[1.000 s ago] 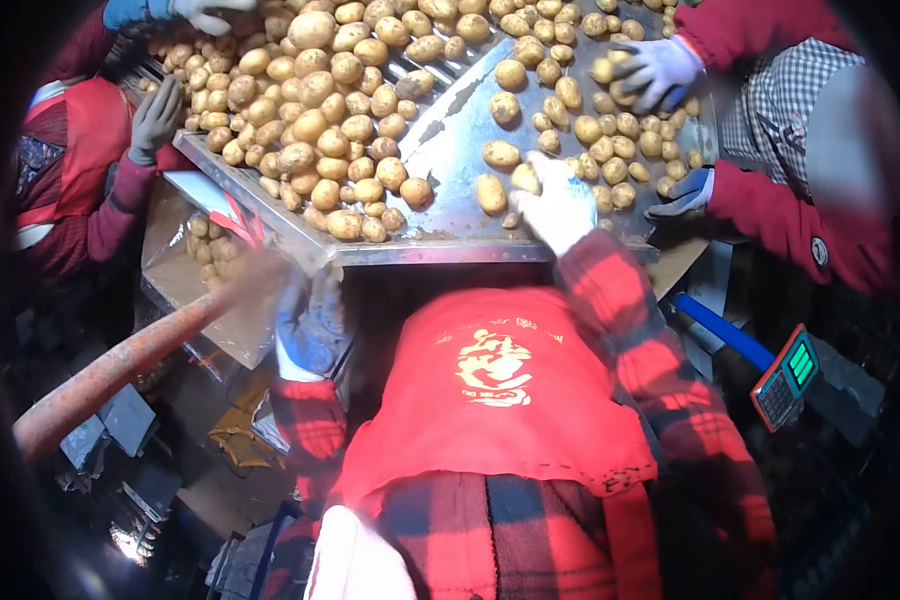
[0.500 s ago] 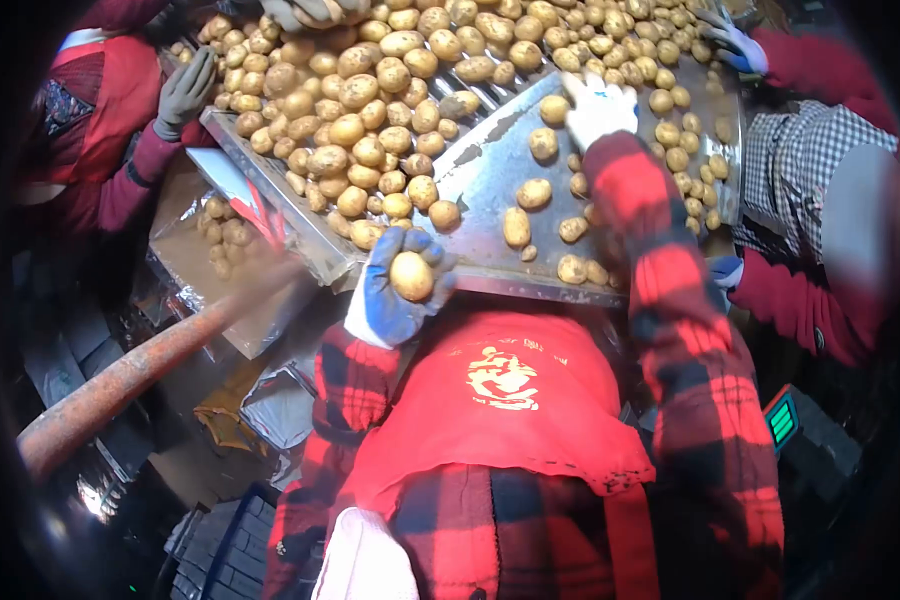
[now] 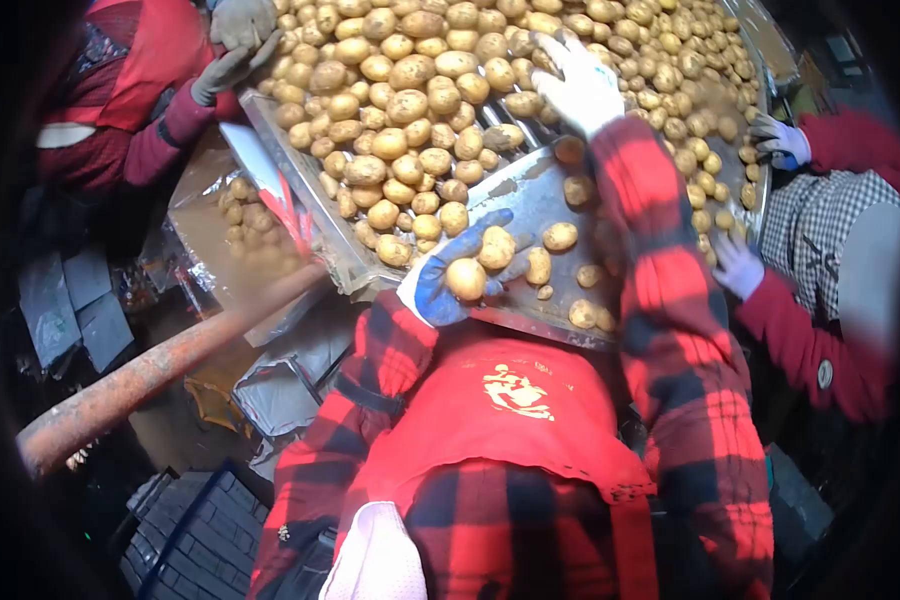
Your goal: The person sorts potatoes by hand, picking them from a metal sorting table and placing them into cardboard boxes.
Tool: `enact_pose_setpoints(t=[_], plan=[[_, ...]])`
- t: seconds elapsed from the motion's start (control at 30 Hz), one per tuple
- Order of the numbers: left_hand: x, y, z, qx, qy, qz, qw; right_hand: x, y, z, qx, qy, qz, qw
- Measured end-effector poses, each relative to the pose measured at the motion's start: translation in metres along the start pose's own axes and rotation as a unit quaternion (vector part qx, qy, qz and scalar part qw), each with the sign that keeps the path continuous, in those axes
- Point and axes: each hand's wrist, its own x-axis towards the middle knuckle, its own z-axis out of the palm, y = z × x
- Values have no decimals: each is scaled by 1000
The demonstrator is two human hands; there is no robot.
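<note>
Metal sorting table (image 3: 535,190), raised rim: potatoes (image 3: 407,104) heaped over slats, fewer on smooth plate. Plastic-lined carton (image 3: 198,215), L of table: potatoes in btm, approx. qty unclear. R hand (image 3: 582,88), white glove: fingers spread at heap; grip on any can't tell. L hand (image 3: 436,284), blue/white glove, nr front rim: fingers parted, cupping 2 potatoes (image 3: 465,279).

The metal tray (image 3: 530,192) gives a passage between left hand (image 3: 432,291) and right sleeve (image 3: 660,270), heaped potatoes (image 3: 407,106) blocking the far side.
</note>
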Motion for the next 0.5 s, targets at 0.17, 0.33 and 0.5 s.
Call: enact_pose_setpoints(t=[0.17,0.33,0.5], plan=[[-4,-6,-35,-44,-49,18,998,-19,20,68,-25,167,-3,986],[-8,-1,-26,-129,-14,94,987,-99,29,70,295,107,89,945],[2,14,-35,-63,-60,197,977,-99,-63,29,194,-110,-176,959]])
